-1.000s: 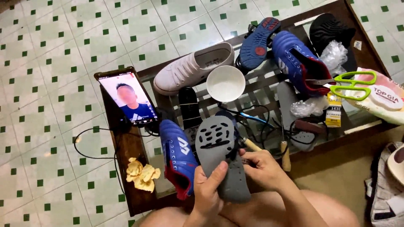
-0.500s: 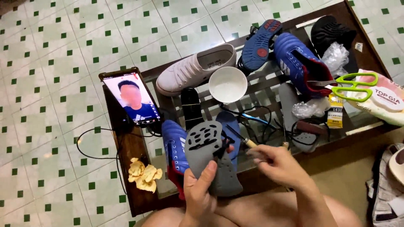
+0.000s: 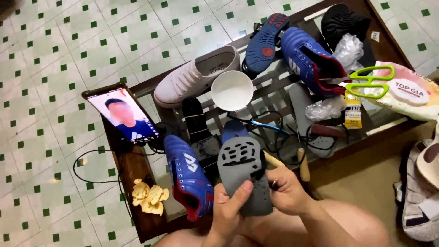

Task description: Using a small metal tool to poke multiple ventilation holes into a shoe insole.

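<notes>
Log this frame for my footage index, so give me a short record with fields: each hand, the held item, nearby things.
left hand: grips the grey insole from below, thumb on its face
right hand: pinches the insole's right edge
insole: dark smears near its top
nearby: blue shoe to the left, white bowl, white shoe, phone, green scissors
surface: low wooden table

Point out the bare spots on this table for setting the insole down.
Bare wood on the table's left edge, between phone and yellow scraps. The glass middle is crowded: blue shoe, bowl, cables. Both hands hold the grey insole.
</notes>
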